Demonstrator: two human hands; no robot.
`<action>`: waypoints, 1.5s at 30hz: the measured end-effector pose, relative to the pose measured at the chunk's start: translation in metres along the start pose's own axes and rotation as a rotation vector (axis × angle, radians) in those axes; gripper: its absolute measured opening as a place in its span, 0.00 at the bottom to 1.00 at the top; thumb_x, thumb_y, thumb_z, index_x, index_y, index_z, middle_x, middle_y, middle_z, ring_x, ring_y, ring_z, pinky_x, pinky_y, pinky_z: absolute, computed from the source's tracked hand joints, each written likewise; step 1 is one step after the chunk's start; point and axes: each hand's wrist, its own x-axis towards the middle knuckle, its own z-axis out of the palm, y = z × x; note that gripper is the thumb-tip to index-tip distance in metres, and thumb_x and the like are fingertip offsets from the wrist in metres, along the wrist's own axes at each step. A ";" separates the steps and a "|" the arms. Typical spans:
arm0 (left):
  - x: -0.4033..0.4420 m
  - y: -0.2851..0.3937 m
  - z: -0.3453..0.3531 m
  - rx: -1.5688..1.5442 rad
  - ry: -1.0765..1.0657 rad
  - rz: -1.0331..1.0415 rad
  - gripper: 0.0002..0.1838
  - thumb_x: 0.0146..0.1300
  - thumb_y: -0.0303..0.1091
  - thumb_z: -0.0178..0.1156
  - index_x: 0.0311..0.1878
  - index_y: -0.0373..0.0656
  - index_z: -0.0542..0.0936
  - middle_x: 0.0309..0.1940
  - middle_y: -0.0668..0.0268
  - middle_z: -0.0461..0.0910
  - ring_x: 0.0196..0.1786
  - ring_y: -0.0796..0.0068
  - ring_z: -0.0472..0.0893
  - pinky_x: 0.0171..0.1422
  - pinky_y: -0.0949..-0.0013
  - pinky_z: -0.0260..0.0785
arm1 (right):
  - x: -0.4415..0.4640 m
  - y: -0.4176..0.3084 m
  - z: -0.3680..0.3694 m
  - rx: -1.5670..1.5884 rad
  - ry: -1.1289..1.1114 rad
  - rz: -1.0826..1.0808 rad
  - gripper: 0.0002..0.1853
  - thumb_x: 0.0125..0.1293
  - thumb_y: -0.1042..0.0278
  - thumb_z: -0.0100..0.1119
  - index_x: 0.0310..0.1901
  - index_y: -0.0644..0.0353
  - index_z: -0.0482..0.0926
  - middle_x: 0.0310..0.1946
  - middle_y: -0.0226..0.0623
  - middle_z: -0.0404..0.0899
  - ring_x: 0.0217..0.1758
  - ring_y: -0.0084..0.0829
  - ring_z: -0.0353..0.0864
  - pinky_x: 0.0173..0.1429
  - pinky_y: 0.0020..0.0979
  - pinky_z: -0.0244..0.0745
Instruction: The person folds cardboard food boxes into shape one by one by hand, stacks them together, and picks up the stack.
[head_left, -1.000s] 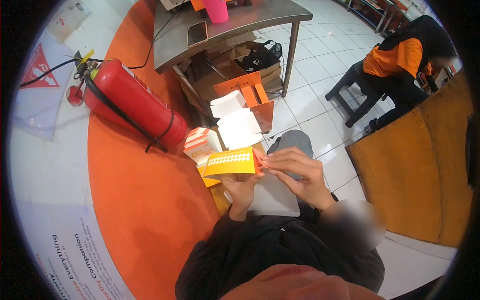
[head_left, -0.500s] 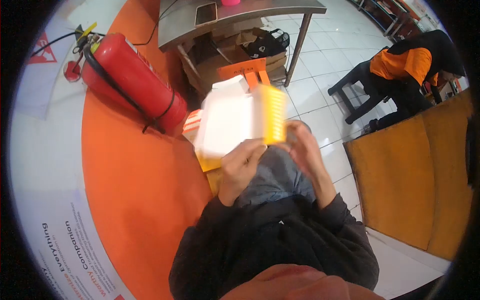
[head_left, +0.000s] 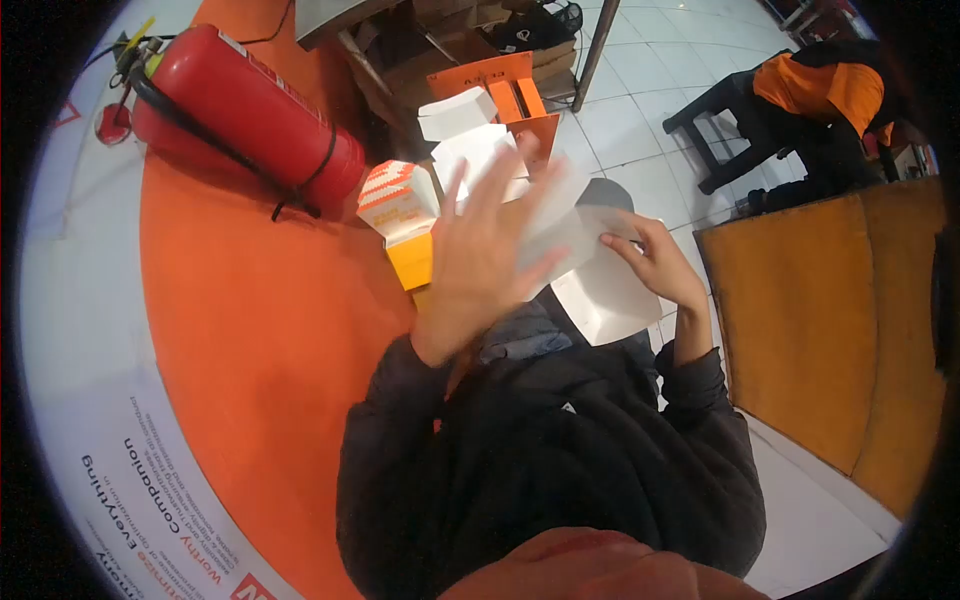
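Note:
An unfolded white cardboard food box (head_left: 605,298) is over my lap, its upper panel blurred by motion. My right hand (head_left: 660,265) pinches the box at its right edge, between thumb and fingers. Raised beside the box's left side, my left hand (head_left: 475,255) is smeared by motion, with its fingers spread and nothing seen in them. Behind that hand stand open white boxes (head_left: 458,115), partly hidden by it. To its left is an orange-and-white patterned box (head_left: 398,195) with a yellow lower part (head_left: 410,262).
A red fire extinguisher (head_left: 250,120) stands against the orange wall (head_left: 260,380) on my left. Ahead are an orange carton (head_left: 485,75) and a metal table (head_left: 335,20). A person in an orange top (head_left: 820,85) is at the right, behind a wooden panel (head_left: 810,330).
The box has turned from showing a yellow printed side to its white inside and has moved right. My left hand has come off it, risen and spread its fingers. The view has shifted slightly.

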 end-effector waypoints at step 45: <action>-0.055 -0.043 0.091 -0.711 0.248 -0.038 0.11 0.49 0.22 0.71 0.31 0.37 0.77 0.42 0.60 0.78 0.50 0.65 0.81 0.48 0.67 0.78 | -0.010 -0.017 0.044 -0.396 0.099 -0.360 0.10 0.55 0.75 0.65 0.40 0.63 0.79 0.38 0.39 0.76 0.42 0.40 0.76 0.45 0.37 0.72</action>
